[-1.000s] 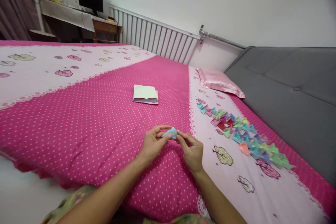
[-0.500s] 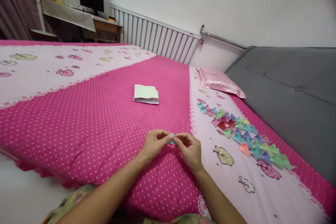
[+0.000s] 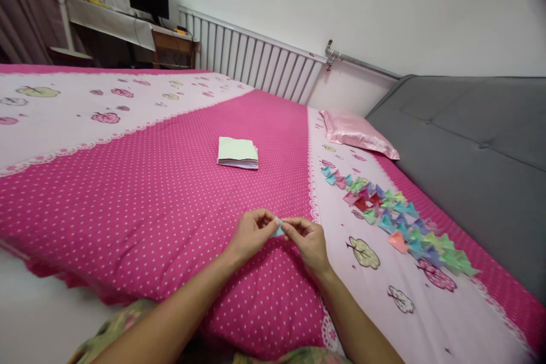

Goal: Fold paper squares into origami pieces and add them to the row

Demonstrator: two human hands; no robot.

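Blue paper (image 3: 277, 231) sits directly between the left hand (image 3: 251, 233) and the right hand (image 3: 311, 240), pinched by both and nearer to neither, over the dotted pink bedspread (image 3: 170, 199), its long axis too covered to tell.

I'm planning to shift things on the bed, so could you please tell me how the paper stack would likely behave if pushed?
The paper stack would probably spread, since lower sheets poke out at one side and no binding shows. It seems unlikely to tip or roll, lying flat and low on the polka-dot cover.
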